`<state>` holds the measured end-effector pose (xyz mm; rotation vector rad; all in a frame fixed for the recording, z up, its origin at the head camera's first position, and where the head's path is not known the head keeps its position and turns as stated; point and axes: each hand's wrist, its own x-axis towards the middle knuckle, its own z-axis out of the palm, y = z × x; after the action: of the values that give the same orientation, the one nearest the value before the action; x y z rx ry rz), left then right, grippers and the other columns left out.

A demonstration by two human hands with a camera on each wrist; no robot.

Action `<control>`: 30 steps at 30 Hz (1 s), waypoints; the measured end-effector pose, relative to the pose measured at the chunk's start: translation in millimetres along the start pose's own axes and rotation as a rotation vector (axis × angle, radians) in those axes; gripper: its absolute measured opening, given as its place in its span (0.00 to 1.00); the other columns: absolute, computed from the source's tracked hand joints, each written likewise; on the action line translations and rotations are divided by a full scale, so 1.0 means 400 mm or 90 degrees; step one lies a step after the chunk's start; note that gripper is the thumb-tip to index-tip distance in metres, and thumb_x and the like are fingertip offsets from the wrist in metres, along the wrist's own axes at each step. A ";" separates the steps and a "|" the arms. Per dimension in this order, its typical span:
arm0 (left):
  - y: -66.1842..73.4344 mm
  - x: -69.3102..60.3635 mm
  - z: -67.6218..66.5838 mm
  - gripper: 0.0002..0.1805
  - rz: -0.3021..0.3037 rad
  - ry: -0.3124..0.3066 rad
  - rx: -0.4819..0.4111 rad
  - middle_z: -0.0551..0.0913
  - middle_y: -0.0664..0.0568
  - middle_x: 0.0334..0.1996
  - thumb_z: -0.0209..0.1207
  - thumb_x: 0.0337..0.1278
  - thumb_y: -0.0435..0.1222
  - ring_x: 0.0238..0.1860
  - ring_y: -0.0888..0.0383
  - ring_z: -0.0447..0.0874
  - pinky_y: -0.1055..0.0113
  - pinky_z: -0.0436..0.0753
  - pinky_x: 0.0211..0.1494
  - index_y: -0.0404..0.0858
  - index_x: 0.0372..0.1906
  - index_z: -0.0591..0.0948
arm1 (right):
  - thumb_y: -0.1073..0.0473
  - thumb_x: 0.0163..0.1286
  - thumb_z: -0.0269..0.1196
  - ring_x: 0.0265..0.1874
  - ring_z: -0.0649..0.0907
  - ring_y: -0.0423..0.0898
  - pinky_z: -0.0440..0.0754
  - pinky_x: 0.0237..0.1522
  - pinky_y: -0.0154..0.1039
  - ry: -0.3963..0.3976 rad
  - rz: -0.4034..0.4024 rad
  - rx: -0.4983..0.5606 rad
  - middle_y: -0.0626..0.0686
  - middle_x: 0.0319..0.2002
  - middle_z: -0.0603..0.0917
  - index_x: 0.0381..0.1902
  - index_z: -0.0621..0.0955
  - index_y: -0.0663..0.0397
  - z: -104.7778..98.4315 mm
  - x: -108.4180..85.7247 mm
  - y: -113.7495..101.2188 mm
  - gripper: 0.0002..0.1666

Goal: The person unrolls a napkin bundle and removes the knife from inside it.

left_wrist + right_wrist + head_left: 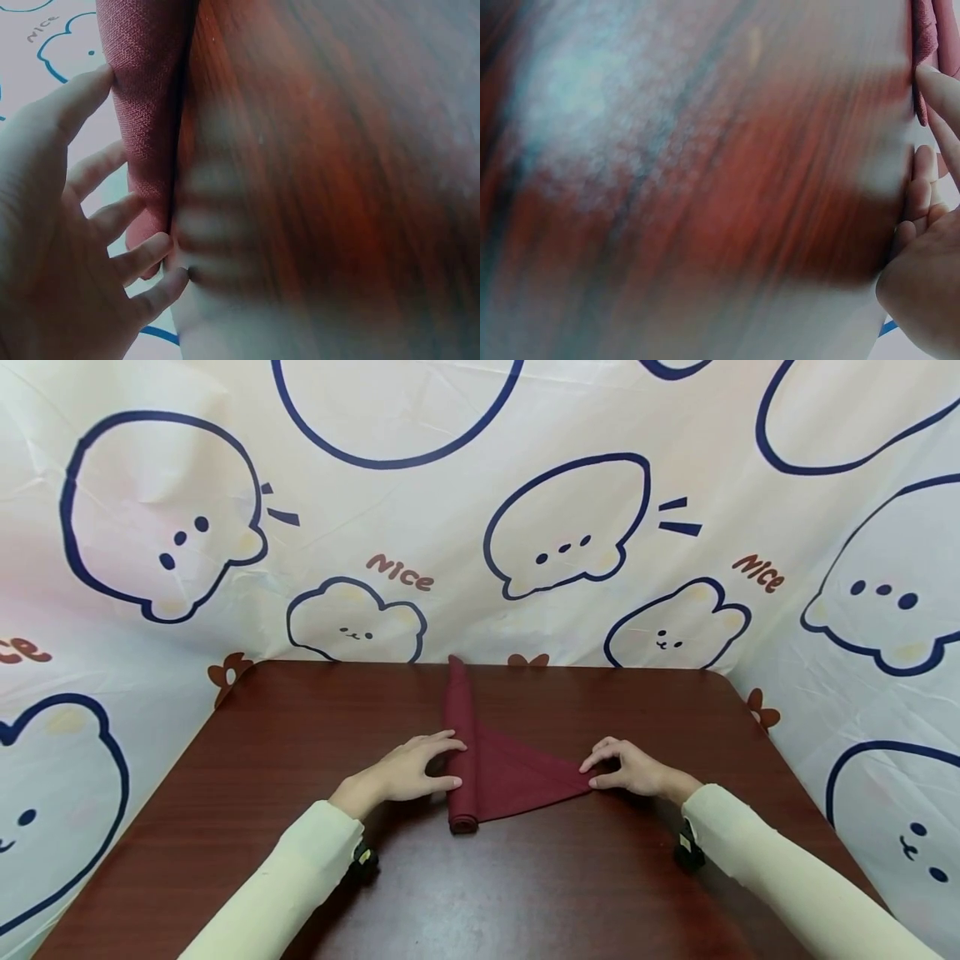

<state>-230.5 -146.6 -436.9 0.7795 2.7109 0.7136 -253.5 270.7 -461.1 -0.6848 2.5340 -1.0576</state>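
While my bare left grip (412, 768) lies loose, its thumb and fingertips resting against the rolled part of a burgundy woven cloth (470, 767), my bare right grip (633, 770) pinches the pointed corner of the flat, triangular part. The cloth sits about midway across a dark reddish-brown, wood-grained counter (315, 718); its roll runs away from me, the far tip reaching the back edge, the coiled near end lying on the wood. Wide stretches left of the roll and right of the corner give me room out to both side edges. A cream, cartoon-printed sheet (450, 518) stands just behind the back edge.
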 end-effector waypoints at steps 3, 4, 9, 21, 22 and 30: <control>-0.002 0.000 0.002 0.33 0.002 0.003 -0.005 0.60 0.47 0.80 0.59 0.66 0.56 0.79 0.40 0.58 0.37 0.63 0.75 0.50 0.72 0.72 | 0.57 0.63 0.73 0.52 0.73 0.46 0.69 0.61 0.51 -0.001 0.005 0.002 0.53 0.49 0.79 0.44 0.90 0.49 0.000 -0.001 0.001 0.11; -0.002 0.000 0.002 0.33 0.002 0.003 -0.006 0.60 0.47 0.80 0.59 0.65 0.56 0.79 0.39 0.58 0.37 0.62 0.75 0.50 0.72 0.72 | 0.57 0.63 0.73 0.52 0.73 0.47 0.69 0.61 0.51 -0.001 0.005 0.002 0.53 0.49 0.79 0.44 0.90 0.49 0.000 -0.001 0.001 0.11; -0.001 0.001 0.003 0.32 -0.005 0.004 -0.011 0.60 0.47 0.80 0.59 0.65 0.56 0.79 0.40 0.58 0.36 0.62 0.75 0.51 0.71 0.73 | 0.57 0.63 0.73 0.53 0.73 0.48 0.69 0.61 0.51 0.001 0.008 -0.002 0.54 0.50 0.79 0.44 0.90 0.48 0.000 -0.002 -0.003 0.11; 0.030 0.028 -0.002 0.28 -0.001 0.075 0.023 0.70 0.44 0.74 0.59 0.67 0.52 0.75 0.42 0.64 0.42 0.67 0.75 0.45 0.67 0.77 | 0.57 0.64 0.72 0.51 0.73 0.42 0.70 0.59 0.46 0.008 -0.011 -0.009 0.53 0.49 0.79 0.44 0.89 0.49 0.006 0.002 -0.004 0.11; 0.036 0.033 -0.002 0.28 0.002 0.080 0.026 0.70 0.44 0.73 0.60 0.67 0.52 0.75 0.42 0.64 0.42 0.67 0.75 0.45 0.67 0.77 | 0.57 0.64 0.72 0.51 0.73 0.41 0.70 0.60 0.45 0.009 -0.009 -0.008 0.53 0.49 0.79 0.44 0.90 0.49 0.006 0.001 -0.005 0.10; 0.079 0.074 0.019 0.31 0.025 0.048 0.049 0.65 0.42 0.76 0.60 0.65 0.54 0.78 0.40 0.58 0.35 0.66 0.72 0.46 0.69 0.75 | 0.57 0.64 0.72 0.52 0.73 0.43 0.70 0.59 0.47 0.012 -0.004 -0.008 0.53 0.49 0.79 0.44 0.89 0.49 0.006 -0.002 -0.010 0.10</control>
<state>-238.7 -104.2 -429.7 0.8427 2.8121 0.6641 -250.5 267.4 -459.9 -0.6910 2.5573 -1.0562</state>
